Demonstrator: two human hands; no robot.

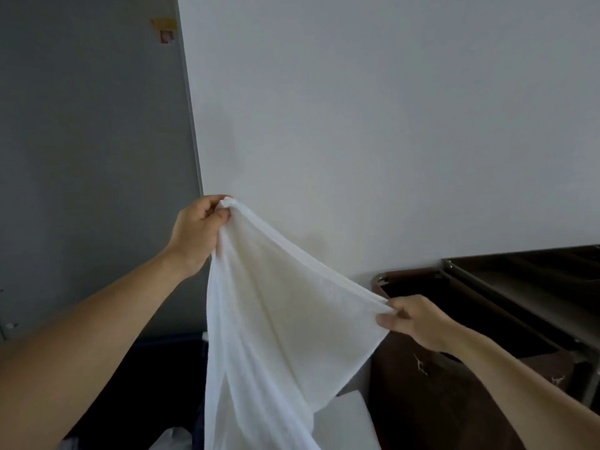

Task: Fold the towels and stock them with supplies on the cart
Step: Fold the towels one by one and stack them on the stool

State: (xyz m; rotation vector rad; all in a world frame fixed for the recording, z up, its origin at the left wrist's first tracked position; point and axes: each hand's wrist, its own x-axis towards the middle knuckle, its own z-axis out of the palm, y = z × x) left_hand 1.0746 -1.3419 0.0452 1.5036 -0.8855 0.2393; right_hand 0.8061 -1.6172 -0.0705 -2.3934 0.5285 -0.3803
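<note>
Towel: a white towel [276, 319] is hanging in mid-air before the person, its top edge sloping from the raised left hand down to the lower right hand, the rest draping out of view below.
Left hand: the left hand [198, 228] is pinching a bunched corner between thumb and curled fingers.
Right hand: the right hand [412, 319] is pinching the edge's other end between thumb and fingers.
Cart: a brown cart [438, 401] with a metal frame is standing at right, behind the right arm.
Surroundings: a white wall [389, 125] is filling the background; a grey panel [91, 157] at left is carrying a small yellow-and-red sticker [164, 30].
</note>
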